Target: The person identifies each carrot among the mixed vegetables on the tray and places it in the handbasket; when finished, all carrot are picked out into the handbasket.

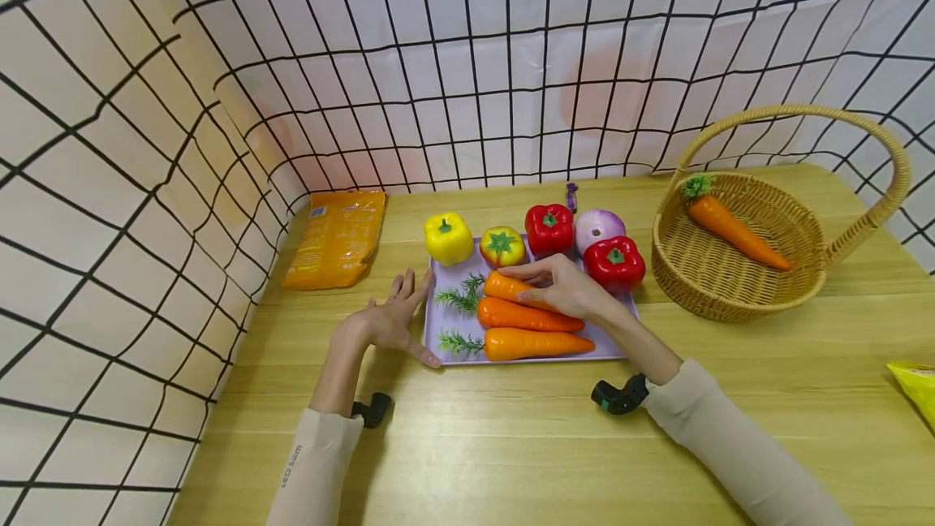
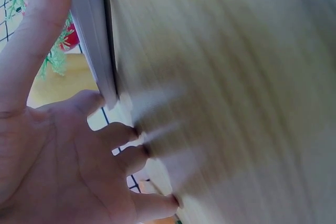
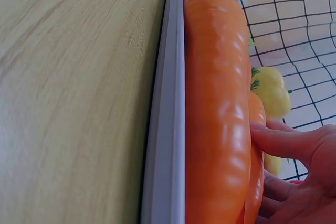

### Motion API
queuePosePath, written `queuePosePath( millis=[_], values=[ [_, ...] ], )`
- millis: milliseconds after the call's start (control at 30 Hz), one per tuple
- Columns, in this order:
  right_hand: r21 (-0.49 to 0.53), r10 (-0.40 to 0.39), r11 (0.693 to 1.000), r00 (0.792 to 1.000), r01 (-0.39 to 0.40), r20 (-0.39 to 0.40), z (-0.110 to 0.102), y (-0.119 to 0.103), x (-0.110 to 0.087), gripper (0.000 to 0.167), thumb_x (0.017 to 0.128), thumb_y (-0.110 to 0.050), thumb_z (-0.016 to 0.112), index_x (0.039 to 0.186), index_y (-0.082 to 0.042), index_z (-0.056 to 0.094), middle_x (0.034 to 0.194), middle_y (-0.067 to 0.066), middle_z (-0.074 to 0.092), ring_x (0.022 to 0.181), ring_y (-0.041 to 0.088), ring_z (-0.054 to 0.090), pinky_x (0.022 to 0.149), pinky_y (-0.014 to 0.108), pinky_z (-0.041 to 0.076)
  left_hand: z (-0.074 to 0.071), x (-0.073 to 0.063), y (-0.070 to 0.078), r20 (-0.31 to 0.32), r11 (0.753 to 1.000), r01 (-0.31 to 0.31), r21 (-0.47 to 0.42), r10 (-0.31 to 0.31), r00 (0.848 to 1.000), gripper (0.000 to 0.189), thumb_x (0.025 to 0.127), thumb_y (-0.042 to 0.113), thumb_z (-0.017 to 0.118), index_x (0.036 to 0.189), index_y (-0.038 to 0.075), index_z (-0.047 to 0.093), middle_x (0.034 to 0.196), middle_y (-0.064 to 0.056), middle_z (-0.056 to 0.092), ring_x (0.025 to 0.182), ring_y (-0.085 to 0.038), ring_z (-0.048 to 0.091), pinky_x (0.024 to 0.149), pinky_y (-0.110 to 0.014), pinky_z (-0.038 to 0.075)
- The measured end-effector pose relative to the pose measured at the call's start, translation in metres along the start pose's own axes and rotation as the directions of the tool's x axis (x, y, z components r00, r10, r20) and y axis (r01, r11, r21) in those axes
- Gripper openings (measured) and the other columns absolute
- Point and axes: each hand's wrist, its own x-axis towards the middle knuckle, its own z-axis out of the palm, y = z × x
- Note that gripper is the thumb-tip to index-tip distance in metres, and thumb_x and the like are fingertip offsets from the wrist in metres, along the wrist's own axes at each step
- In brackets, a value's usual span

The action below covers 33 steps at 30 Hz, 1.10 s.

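On a lavender tray [image 1: 456,277] lie three toy carrots with green tops pointing left. My right hand [image 1: 566,286] holds the rearmost carrot [image 1: 500,286] between thumb and fingers. The middle carrot [image 1: 526,316] and front carrot [image 1: 536,344] lie side by side before it; the front one fills much of the right wrist view. With fingers spread, my left hand [image 1: 390,323] rests against the tray's left edge, fingertips on the table in the left wrist view. Behind the carrots sit a yellow bell pepper [image 1: 449,239], a yellow-red vegetable [image 1: 502,246], red bell peppers [image 1: 614,263] and a purple onion [image 1: 599,227].
A wicker basket [image 1: 719,307] with a tall handle stands to the right, one carrot [image 1: 738,232] inside. An orange packet [image 1: 336,242] lies at the back left, a yellow packet [image 1: 916,388] at the right edge. Grid-patterned cloth [image 1: 467,63] encloses the table's back and sides.
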Motion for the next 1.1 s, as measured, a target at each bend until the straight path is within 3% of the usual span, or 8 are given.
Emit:
queuePosePath(
  millis=[533,800,1033,1100],
  values=[
    [-0.063,0.000,0.998,0.999,-0.003,-0.047,-0.007,-0.016,-0.010,0.042,0.097,-0.010,0.071,0.138,-0.019,0.069,0.135,0.008,0.071,0.118,0.031,0.067,0.100,0.046,0.057,0.000,0.001,0.001,0.001,1.000,0.005,0.022,-0.005,1.000,0.147,0.071,0.054,0.092,0.166,0.020,-0.015,0.170,-0.021,-0.025,0.159,-0.042,-0.019,0.120,-0.080,0.001],
    [-0.076,-0.021,0.997,0.997,0.015,-0.080,-0.020,-0.033,-0.021,0.042,0.098,-0.010,0.070,0.139,-0.018,0.068,0.138,0.008,0.070,0.113,0.029,0.066,0.091,0.035,0.057,-0.001,-0.002,0.001,0.006,1.000,0.007,0.020,-0.007,1.000,0.146,0.072,0.052,0.092,0.166,0.021,-0.015,0.169,-0.021,-0.026,0.159,-0.041,-0.020,0.120,-0.080,0.001],
    [-0.073,-0.084,0.994,0.991,0.077,-0.107,-0.034,-0.047,-0.033,0.042,0.098,-0.012,0.071,0.140,-0.014,0.067,0.133,0.012,0.072,0.116,0.029,0.069,0.095,0.032,0.058,-0.001,-0.002,0.001,0.003,1.000,0.003,0.026,-0.003,1.000,0.146,0.072,0.053,0.092,0.166,0.020,-0.015,0.170,-0.021,-0.025,0.159,-0.042,-0.019,0.120,-0.080,0.002],
    [-0.068,-0.078,0.995,0.990,0.071,-0.118,-0.041,-0.049,-0.039,0.041,0.099,-0.013,0.071,0.140,-0.015,0.067,0.132,0.012,0.072,0.110,0.029,0.067,0.086,0.027,0.058,-0.001,-0.001,0.002,0.003,1.000,0.002,0.030,-0.002,1.000,0.146,0.072,0.053,0.092,0.166,0.020,-0.015,0.170,-0.021,-0.025,0.159,-0.042,-0.018,0.120,-0.080,0.002]
  ],
)
